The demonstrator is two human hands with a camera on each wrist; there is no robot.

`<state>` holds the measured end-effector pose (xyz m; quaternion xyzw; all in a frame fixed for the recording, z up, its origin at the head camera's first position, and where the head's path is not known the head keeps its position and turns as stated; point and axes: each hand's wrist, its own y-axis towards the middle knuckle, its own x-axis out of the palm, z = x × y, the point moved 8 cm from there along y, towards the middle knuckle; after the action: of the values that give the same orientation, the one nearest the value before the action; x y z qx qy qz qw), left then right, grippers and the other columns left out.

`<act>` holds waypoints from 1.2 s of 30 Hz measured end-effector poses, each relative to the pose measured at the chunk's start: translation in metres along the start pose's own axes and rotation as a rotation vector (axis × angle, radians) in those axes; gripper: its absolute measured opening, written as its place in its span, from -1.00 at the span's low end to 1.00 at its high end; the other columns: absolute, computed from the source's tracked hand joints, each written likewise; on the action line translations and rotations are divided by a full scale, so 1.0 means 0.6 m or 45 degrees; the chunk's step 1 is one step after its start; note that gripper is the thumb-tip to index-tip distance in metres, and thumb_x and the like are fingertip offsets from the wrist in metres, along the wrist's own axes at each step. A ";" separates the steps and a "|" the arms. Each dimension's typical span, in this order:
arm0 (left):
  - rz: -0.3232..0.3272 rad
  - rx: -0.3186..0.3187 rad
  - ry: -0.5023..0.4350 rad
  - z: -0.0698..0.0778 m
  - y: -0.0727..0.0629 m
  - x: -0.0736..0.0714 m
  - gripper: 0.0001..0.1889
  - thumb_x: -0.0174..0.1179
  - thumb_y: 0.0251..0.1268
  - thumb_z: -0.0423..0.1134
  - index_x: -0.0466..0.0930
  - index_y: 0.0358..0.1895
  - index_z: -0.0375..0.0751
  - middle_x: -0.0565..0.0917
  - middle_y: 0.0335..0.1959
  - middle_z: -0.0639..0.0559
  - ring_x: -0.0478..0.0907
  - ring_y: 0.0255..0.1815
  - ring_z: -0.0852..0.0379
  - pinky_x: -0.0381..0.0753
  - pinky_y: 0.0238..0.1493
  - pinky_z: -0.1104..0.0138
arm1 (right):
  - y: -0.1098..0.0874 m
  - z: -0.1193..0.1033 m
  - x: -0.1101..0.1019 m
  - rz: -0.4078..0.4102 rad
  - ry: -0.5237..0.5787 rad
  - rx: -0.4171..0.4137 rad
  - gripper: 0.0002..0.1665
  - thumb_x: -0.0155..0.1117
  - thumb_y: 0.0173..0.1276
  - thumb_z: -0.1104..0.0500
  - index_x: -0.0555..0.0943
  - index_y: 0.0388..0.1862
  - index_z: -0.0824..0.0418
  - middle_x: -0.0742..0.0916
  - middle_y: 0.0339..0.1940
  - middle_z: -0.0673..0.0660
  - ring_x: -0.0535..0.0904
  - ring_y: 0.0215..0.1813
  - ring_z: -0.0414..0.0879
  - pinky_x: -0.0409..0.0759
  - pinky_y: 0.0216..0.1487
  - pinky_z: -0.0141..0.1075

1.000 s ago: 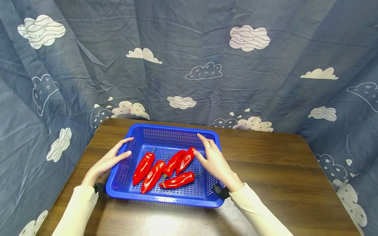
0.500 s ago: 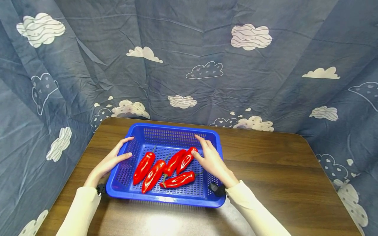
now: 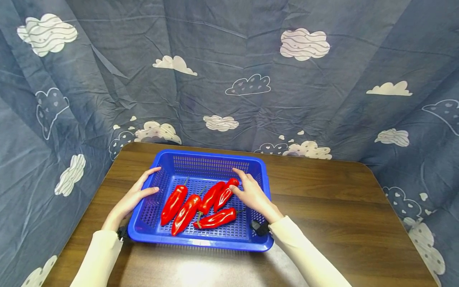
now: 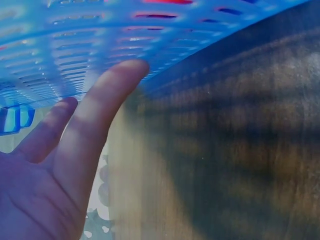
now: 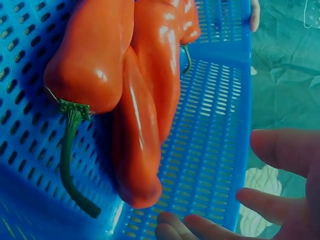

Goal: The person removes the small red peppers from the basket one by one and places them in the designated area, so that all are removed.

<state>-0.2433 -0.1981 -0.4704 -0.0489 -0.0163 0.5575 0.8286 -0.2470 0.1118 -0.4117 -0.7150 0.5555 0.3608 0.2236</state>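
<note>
A blue plastic basket [image 3: 233,245] with slotted walls holds several red peppers, among them a front one [image 3: 216,218] lying nearly crosswise and a slanted one [image 3: 223,197] at the right. My left hand [image 3: 130,197] is at the basket's left side, thumb and fingers extended over the rim; in the left wrist view its thumb [image 4: 97,107] lies against the slotted wall. Above the basket's right half hovers my right hand [image 3: 252,197], fingers spread, thumb overlapping the top of the slanted pepper. The right wrist view shows nothing between its fingers, and a green-stemmed pepper [image 5: 85,80] close by.
The basket stands on a brown wooden table [image 3: 322,207], left of the middle, with bare wood to its right. Behind the table hangs a dark blue curtain [image 3: 215,95] with white clouds. Black wrist cameras, such as the right one [image 3: 259,228], sit under both wrists.
My right hand has moved left over the basket, away from its right rim and further across the slanted pepper. The left hand, basket and peppers stay in place.
</note>
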 end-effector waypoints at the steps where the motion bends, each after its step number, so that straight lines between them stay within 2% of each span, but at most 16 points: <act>1: 0.000 0.003 -0.008 0.000 0.000 0.000 -0.36 -0.01 0.44 -0.30 -0.05 0.50 0.05 -0.01 0.42 -0.34 0.30 0.18 -0.32 0.55 -0.07 0.04 | 0.001 0.001 0.002 -0.008 0.005 0.004 -0.34 0.25 0.31 0.17 0.34 0.36 0.29 0.54 0.08 0.44 0.46 0.11 0.23 0.38 0.14 0.06; 12: 0.028 0.010 -0.005 -0.001 0.000 0.001 -0.36 -0.01 0.42 -0.30 -0.03 0.49 0.02 0.06 0.39 -0.36 0.37 0.13 -0.27 0.56 -0.08 0.09 | 0.011 0.018 0.024 -0.115 -0.019 0.062 -0.39 0.22 0.31 0.17 0.38 0.32 0.32 0.58 0.03 0.45 0.48 0.09 0.25 0.41 0.11 0.07; 22: 0.039 -0.039 -0.067 -0.008 -0.004 0.002 -0.36 -0.03 0.44 -0.28 -0.03 0.49 0.13 0.07 0.40 -0.29 0.36 0.15 -0.26 0.55 -0.05 0.06 | 0.018 0.032 0.037 -0.222 -0.063 0.123 -0.40 0.20 0.30 0.14 0.40 0.30 0.31 0.61 0.03 0.40 0.45 0.14 0.26 0.39 0.13 0.07; 28: 0.034 -0.022 -0.067 -0.008 -0.003 0.003 -0.37 -0.03 0.44 -0.29 -0.03 0.50 0.10 0.07 0.40 -0.29 0.34 0.18 -0.27 0.54 -0.03 0.09 | 0.020 0.037 0.051 -0.327 -0.092 0.148 -0.41 0.18 0.33 0.12 0.40 0.31 0.28 0.61 0.06 0.38 0.43 0.18 0.27 0.36 0.18 0.07; 36: 0.036 0.025 -0.015 -0.002 -0.002 0.001 -0.36 -0.03 0.43 -0.30 -0.03 0.50 0.05 0.08 0.39 -0.34 0.38 0.12 -0.22 0.56 -0.08 0.12 | 0.026 0.034 0.062 -0.391 -0.127 0.146 -0.43 0.18 0.34 0.12 0.42 0.31 0.25 0.61 0.09 0.36 0.41 0.21 0.29 0.32 0.22 0.06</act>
<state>-0.2417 -0.1983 -0.4714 -0.0379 -0.0150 0.5696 0.8209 -0.2626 0.0987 -0.4521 -0.7588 0.4477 0.3251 0.3437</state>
